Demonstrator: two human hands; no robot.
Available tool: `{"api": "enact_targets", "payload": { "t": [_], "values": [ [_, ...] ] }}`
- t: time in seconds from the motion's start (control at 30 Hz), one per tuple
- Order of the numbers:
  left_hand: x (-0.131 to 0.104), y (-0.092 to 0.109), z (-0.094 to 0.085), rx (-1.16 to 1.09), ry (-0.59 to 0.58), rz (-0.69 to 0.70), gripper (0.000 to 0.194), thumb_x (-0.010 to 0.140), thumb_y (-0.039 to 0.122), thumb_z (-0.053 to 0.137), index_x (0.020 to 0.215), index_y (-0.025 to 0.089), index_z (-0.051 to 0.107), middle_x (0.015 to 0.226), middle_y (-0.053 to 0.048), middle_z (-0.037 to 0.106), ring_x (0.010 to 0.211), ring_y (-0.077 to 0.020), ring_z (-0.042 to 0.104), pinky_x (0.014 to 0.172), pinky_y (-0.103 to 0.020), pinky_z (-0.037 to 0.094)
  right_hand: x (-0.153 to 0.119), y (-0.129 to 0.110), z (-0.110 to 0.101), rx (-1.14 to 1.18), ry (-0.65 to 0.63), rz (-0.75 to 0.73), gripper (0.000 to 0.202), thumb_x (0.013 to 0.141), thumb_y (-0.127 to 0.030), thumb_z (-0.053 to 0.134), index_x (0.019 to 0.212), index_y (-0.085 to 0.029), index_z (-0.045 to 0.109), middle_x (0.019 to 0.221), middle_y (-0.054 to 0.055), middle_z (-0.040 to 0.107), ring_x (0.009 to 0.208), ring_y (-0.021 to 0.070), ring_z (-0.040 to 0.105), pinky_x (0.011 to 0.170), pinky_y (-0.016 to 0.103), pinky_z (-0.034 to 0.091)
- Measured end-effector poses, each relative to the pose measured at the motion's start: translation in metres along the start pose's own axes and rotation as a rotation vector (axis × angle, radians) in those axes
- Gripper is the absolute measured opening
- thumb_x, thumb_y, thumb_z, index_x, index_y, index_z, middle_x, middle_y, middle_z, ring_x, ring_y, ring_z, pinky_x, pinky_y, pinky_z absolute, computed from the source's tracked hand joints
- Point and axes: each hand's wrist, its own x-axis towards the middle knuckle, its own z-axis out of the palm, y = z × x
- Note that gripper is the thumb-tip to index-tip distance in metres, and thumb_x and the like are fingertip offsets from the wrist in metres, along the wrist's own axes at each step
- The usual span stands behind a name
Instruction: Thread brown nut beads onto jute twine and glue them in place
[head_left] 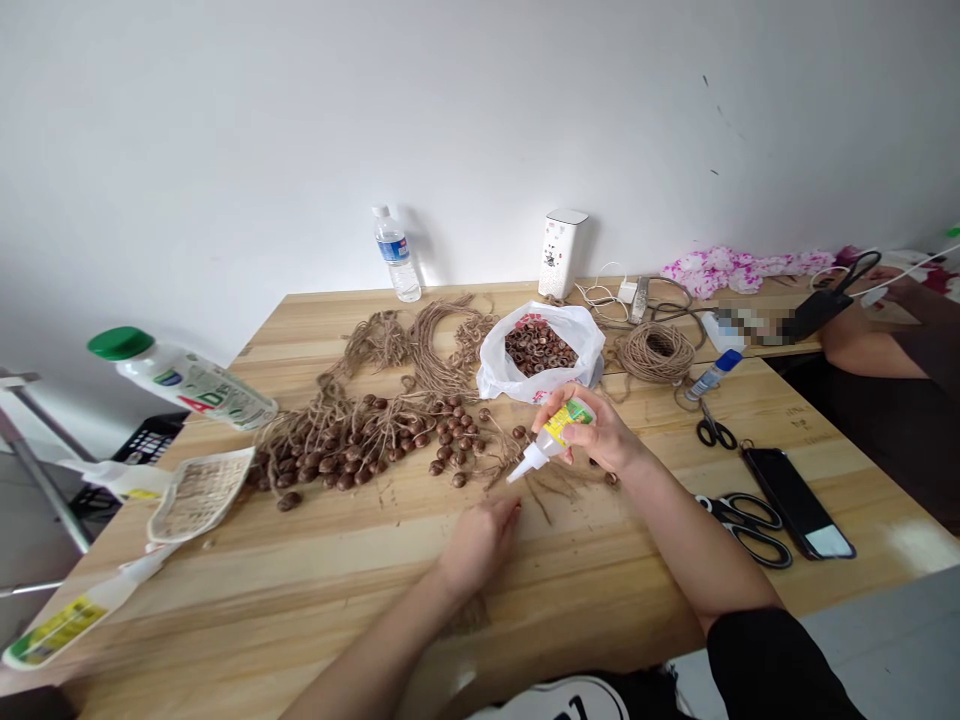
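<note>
My right hand [592, 430] is wrapped round a small glue bottle [564, 425] with a yellow and green label, its white nozzle tilted down to the left. Just below the nozzle tip, my left hand [484, 540] is closed near the tabletop; what its fingers pinch is too small to make out. Loose brown twine strands [551, 490] lie right of it. Brown round nuts [345, 460], many tied to twine, are heaped to the left. Behind my right hand stands a white plastic bag [502, 365] holding brown ring-like pieces [540, 348].
A twine coil [656, 352], glue stick [714, 374], small scissors [716, 432], larger scissors [750, 525] and phone [799, 500] lie right on the wooden table [300, 600]. Left are a big bottle [202, 385], woven tray [201, 492] and glue bottle [75, 620]. Another person's arm [870, 345] rests far right.
</note>
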Motion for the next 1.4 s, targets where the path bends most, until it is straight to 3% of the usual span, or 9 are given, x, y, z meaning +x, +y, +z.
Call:
{"api": "enact_targets", "payload": {
  "t": [0.07, 0.23, 0.33, 0.43, 0.63, 1.23, 1.4],
  "values": [
    [0.001, -0.003, -0.001, -0.082, -0.005, 0.001, 0.006, 0.071, 0.019, 0.067, 0.069, 0.024, 0.067, 0.059, -0.003, 0.058, 0.063, -0.0205, 0.056, 0.058, -0.026, 0.040, 0.000, -0.001, 0.000, -0.008, 0.004, 0.026, 0.033, 0.071, -0.031, 0.070, 0.095, -0.020, 0.051, 0.089, 0.005, 0.067, 0.056, 0.0104, 0.055, 0.042, 0.020, 0.046],
    [0.003, 0.005, -0.004, 0.166, 0.035, 0.074, 0.017, 0.074, 0.017, 0.062, 0.088, 0.023, 0.071, 0.069, -0.005, 0.063, 0.065, -0.0204, 0.055, 0.063, -0.028, 0.041, 0.000, -0.002, 0.000, -0.066, -0.026, 0.060, 0.032, 0.068, -0.030, 0.072, 0.091, -0.019, 0.052, 0.090, 0.005, 0.066, 0.059, 0.0113, 0.055, 0.045, 0.022, 0.046],
    [0.003, 0.017, -0.007, 0.336, 0.111, 0.188, 0.018, 0.079, 0.018, 0.057, 0.092, 0.021, 0.069, 0.082, -0.006, 0.062, 0.076, -0.0203, 0.056, 0.070, -0.029, 0.042, -0.001, -0.003, 0.000, -0.126, -0.066, 0.046, 0.028, 0.070, -0.028, 0.071, 0.090, -0.018, 0.053, 0.092, 0.006, 0.066, 0.061, 0.0112, 0.055, 0.047, 0.022, 0.046],
    [0.001, 0.023, -0.008, 0.363, 0.177, 0.290, 0.017, 0.079, 0.020, 0.058, 0.095, 0.020, 0.066, 0.091, -0.007, 0.058, 0.072, -0.0170, 0.053, 0.065, -0.028, 0.043, -0.002, -0.005, 0.002, -0.204, -0.094, 0.047, 0.026, 0.073, -0.026, 0.069, 0.092, -0.018, 0.054, 0.093, 0.006, 0.066, 0.063, 0.0112, 0.056, 0.050, 0.021, 0.044],
    [-0.002, 0.019, -0.007, 0.474, 0.219, 0.455, 0.020, 0.078, 0.017, 0.059, 0.097, 0.021, 0.063, 0.095, -0.008, 0.053, 0.089, -0.0209, 0.053, 0.069, -0.030, 0.045, -0.003, -0.007, 0.008, -0.364, -0.127, 0.049, 0.025, 0.073, -0.025, 0.068, 0.094, -0.017, 0.057, 0.097, 0.006, 0.067, 0.083, 0.0170, 0.061, 0.069, 0.027, 0.047],
    [0.000, 0.018, -0.006, 0.549, 0.209, 0.536, 0.016, 0.078, 0.013, 0.059, 0.091, 0.021, 0.064, 0.089, -0.006, 0.052, 0.085, -0.0194, 0.054, 0.074, -0.032, 0.047, -0.005, -0.009, 0.012, -0.523, -0.142, 0.035, 0.023, 0.074, -0.025, 0.066, 0.094, -0.018, 0.059, 0.095, 0.004, 0.066, 0.078, 0.0159, 0.060, 0.067, 0.025, 0.046],
    [0.001, 0.018, -0.006, 0.511, 0.191, 0.438, 0.010, 0.079, 0.018, 0.058, 0.087, 0.021, 0.064, 0.088, -0.006, 0.053, 0.082, -0.0194, 0.054, 0.070, -0.031, 0.047, -0.005, -0.010, 0.012, -0.529, -0.128, 0.065, 0.022, 0.075, -0.025, 0.066, 0.094, -0.018, 0.059, 0.094, 0.004, 0.066, 0.078, 0.0160, 0.059, 0.066, 0.025, 0.046]
  ]
}}
